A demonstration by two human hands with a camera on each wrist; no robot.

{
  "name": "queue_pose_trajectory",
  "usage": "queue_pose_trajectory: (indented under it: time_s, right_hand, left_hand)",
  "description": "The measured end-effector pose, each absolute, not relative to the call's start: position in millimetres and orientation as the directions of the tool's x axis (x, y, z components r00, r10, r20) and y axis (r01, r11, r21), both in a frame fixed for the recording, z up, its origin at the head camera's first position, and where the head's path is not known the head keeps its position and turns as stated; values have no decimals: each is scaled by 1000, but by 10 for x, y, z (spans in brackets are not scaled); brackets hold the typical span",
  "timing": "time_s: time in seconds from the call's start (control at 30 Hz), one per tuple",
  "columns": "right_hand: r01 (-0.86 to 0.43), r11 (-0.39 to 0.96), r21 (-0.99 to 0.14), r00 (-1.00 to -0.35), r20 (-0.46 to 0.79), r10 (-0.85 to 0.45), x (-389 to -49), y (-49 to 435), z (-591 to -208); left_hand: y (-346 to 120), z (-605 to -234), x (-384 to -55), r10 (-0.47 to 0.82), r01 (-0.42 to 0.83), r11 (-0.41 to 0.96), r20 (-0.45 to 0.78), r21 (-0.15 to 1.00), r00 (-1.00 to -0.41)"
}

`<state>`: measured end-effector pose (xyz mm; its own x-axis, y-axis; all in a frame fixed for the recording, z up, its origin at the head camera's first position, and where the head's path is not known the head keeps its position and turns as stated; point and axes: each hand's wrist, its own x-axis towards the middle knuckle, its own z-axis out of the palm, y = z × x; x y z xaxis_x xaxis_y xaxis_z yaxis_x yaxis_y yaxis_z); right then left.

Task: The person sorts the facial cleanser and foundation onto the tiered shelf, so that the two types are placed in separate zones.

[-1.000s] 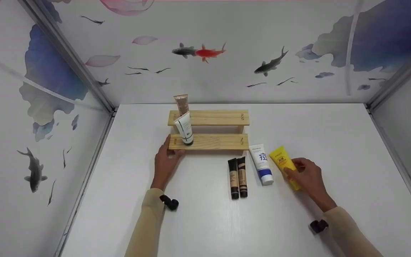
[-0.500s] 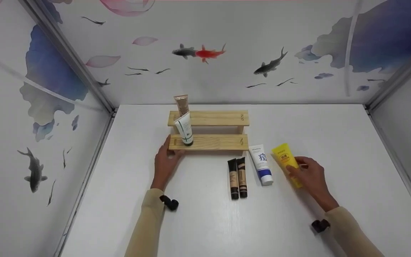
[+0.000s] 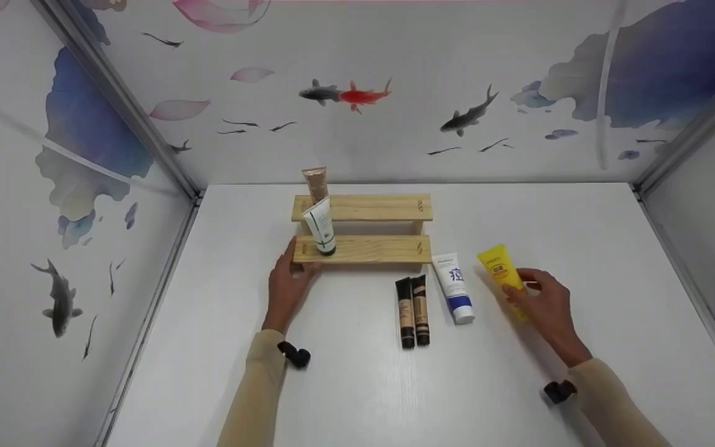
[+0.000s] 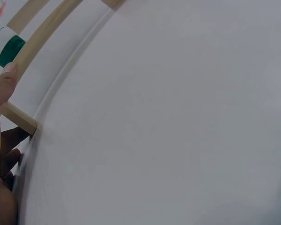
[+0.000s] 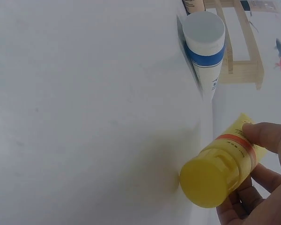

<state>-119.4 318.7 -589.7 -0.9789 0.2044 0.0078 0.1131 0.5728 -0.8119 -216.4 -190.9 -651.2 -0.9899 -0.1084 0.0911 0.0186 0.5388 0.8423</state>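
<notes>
My right hand [image 3: 547,304] pinches a yellow squeeze tube [image 3: 499,264] between thumb and fingers. In the right wrist view the tube [image 5: 225,161] tilts with its round cap low, close over the table. My left hand [image 3: 287,285] grips the left end of a two-tier wooden rack [image 3: 376,249]; the left wrist view has the thumb [image 4: 8,77] at the board's front edge and fingers behind the leg. A white tube with a dark green cap [image 3: 320,226] stands on the lower board's left end, and a brown tube [image 3: 316,183] behind it on the upper board, its bottom hidden.
Right of the rack's front corner lies a white tube with a blue band [image 3: 455,288]. Beside it two slim black-and-beige tubes [image 3: 406,313] lie side by side on the white table [image 3: 357,391]. Walls printed with fish [image 3: 364,96] enclose the back and sides.
The right hand has lifted the yellow tube slightly and shifted it a little right and away from me. My left hand keeps its grip on the rack.
</notes>
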Motion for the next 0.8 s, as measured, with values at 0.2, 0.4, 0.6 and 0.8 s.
queue_pose_trajectory:
  time_s: [0.2, 0.4, 0.6, 0.8]
  right_hand:
    - [126, 561, -818, -975, 2, 223, -1197, 3216, -5878]
    - [111, 540, -835, -976, 13, 220, -1189, 3240, -5834]
    - [123, 547, -828, -969, 19, 247, -1215, 3250, -5816]
    - [144, 554, -820, -963, 12, 268, -1240, 3256, -5791]
  left_hand:
    - [-1905, -6512, -2167, -116, 14, 539, 91, 842, -989]
    - [-1909, -6508, -2161, -110, 28, 532, 102, 847, -989]
    - [-1908, -6515, -2161, -106, 34, 524, 105, 851, -989]
    - [-1895, -6507, -2160, -115, 20, 514, 92, 858, -989]
